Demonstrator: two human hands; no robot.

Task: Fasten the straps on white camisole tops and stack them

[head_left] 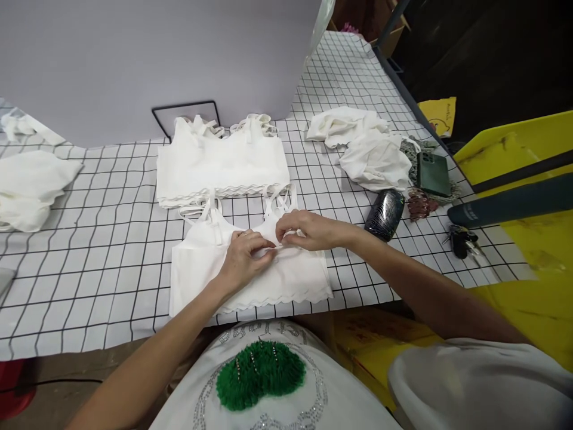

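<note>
- Black-lined white grid paper covers the table (111,239), and a plain pale grey backdrop rises behind it.
- Nearest the person lies a white cropped top (250,275), flat on the table, its thin crossed straps pointing away and its scalloped hem toward the table's near edge.
- Left hand (244,257) rests on the middle of the top, fingertips pinched narrowly on a fold of its fabric near the upper edge.
- Right hand (308,230) meets it from the other side, its grip likewise closed to a pinch on the same edge of cloth, the two hands almost touching.
- Just beyond sits a neat stack of tops (221,161) of the same kind, squared up, wavy hems layered; these look finished.
- Loose, crumpled white garments (362,146) lie to the right and another heap (31,188) to the left, seemingly not yet dealt with, so the work looks partway through.
- Fabric reads as soft, stretchy knit, matte and thin.
- Right of the hands: a dark glossy case (385,214), a green phone (433,173) and a bunch of keys (461,242).
</note>
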